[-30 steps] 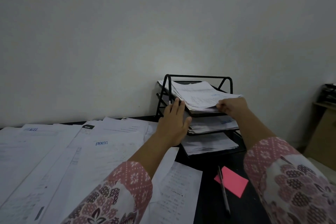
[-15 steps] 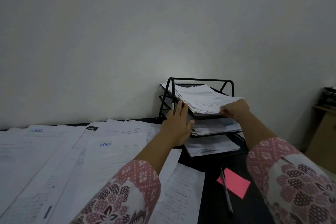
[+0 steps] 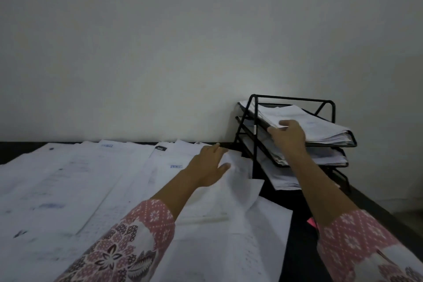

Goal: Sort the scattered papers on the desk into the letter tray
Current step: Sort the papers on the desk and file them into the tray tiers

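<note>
Desk layout: scattered white paper sheets (image 3: 91, 178) cover the left and near part of the dark desk (image 3: 297, 247). The black wire three-tier letter tray (image 3: 293, 98) stands far right against the pale wall, with paper in all three tiers.

Handling: the sheets are light, floppy and slick on each other, and they crease easily. They are probably best taken by a free edge or corner, thumb over and fingers under, or slid into a pile first.

The left hand (image 3: 207, 165) is palm down with fingers straight and thumb spread wide. It rests on a loose curled white sheet (image 3: 238, 181) just left of the tray and grips nothing.

The right hand (image 3: 289, 137) is at the near-left edge of the thick stack of white sheets (image 3: 320, 128) in the top tier. Its fingers are curled with the thumb on top, so it seems to pinch the stack. The fingers underneath are hidden.

A pink sticky note (image 3: 311, 222) peeks out beside the right forearm, near right.
</note>
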`<state>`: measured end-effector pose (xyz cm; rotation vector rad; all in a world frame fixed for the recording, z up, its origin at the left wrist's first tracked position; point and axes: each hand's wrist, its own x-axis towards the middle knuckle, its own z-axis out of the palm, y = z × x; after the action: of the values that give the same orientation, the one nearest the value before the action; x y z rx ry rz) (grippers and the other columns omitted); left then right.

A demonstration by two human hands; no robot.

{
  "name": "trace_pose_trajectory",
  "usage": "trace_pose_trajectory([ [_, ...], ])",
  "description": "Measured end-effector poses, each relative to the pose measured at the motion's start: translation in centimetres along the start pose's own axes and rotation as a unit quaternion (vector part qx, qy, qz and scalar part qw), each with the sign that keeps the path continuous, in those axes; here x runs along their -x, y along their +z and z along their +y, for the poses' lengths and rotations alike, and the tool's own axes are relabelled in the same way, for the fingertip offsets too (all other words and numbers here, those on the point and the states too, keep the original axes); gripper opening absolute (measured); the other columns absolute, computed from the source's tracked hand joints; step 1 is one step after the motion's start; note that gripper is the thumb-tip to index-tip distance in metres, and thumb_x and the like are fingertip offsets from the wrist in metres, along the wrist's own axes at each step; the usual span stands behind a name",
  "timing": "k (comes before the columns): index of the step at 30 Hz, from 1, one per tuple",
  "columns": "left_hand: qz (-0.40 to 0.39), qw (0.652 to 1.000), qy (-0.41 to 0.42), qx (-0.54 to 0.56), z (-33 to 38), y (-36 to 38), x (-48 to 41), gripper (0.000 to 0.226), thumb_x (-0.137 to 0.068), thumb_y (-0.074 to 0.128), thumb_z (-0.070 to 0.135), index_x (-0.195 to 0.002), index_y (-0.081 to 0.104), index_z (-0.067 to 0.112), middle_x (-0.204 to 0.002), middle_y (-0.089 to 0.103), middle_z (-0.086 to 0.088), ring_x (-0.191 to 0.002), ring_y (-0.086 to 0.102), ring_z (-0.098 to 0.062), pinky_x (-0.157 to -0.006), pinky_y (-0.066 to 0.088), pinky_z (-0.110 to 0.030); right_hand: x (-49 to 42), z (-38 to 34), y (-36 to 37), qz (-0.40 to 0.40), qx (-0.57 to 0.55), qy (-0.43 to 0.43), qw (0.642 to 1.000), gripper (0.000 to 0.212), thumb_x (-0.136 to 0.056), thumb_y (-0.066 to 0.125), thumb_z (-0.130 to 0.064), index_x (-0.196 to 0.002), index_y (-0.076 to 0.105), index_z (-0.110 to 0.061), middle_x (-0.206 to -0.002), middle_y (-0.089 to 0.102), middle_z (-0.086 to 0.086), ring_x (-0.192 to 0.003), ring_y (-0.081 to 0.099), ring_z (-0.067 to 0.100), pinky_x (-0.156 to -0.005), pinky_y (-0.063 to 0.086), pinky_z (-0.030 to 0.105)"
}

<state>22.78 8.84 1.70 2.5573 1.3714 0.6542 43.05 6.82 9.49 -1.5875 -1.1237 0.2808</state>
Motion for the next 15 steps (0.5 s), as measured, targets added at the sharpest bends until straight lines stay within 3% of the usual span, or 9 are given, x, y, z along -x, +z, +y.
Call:
trace_pose_trajectory([
  [3,0.0,0.998,-0.053,-0.02,-3.2,-0.7,3.3,0.053,-0.098,0.042,0.039,-0.145,0.03,0.018,-0.153,0.025,-0.005,-0.141,0.018,-0.021,-0.112,0.026,-0.038,3.3,-0.5,3.7,-0.084,0.019,-0.028,0.996,0.036,-0.085,0.067,-0.018,-0.114,0.056,-0.001,-0.096,0.061,0.01,-0.09,0.06,0.024,-0.085,0.052,0.039],
  [6,0.02,0.993,-0.111,-0.026,-7.1,-1.4,7.3,0.05,-0.096,0.047,0.037,-0.141,0.036,0.02,-0.149,0.033,-0.002,-0.138,0.024,-0.02,-0.108,0.029,-0.034,6.8,-0.1,8.1,-0.177,0.04,-0.019,0.983,0.04,-0.084,0.068,-0.021,-0.115,0.055,0.0,-0.098,0.058,0.009,-0.091,0.057,0.023,-0.08,0.047,0.032],
  [9,0.036,0.985,-0.167,-0.035,-10.5,-2.0,11.1,0.046,-0.095,0.05,0.033,-0.138,0.041,0.021,-0.146,0.038,-0.001,-0.136,0.029,-0.021,-0.106,0.031,-0.034,9.5,1.1,11.4,-0.261,0.139,-0.009,0.955,0.049,-0.086,0.066,-0.032,-0.125,0.052,-0.004,-0.121,0.055,0.012,-0.111,0.053,0.026,-0.086,0.042,0.028],
  [12,0.065,0.974,-0.207,-0.06,-13.1,-2.5,14.1,0.042,-0.094,0.05,0.031,-0.135,0.044,0.021,-0.143,0.042,-0.001,-0.133,0.032,-0.021,-0.106,0.029,-0.034,10.6,2.5,13.0,-0.284,0.303,-0.004,0.91,0.061,-0.085,0.062,-0.048,-0.128,0.049,-0.008,-0.136,0.045,0.015,-0.127,0.04,0.033,-0.1,0.038,0.037],
  [15,0.097,0.963,-0.235,-0.091,-15.0,-2.8,16.2,0.041,-0.095,0.049,0.032,-0.134,0.045,0.021,-0.14,0.044,-0.001,-0.131,0.035,-0.021,-0.105,0.027,-0.033,10.9,3.5,12.8,-0.283,0.39,0.04,0.875,0.077,-0.078,0.064,-0.058,-0.134,0.04,-0.01,-0.142,0.033,0.017,-0.134,0.027,0.036,-0.102,0.034,0.043],
])
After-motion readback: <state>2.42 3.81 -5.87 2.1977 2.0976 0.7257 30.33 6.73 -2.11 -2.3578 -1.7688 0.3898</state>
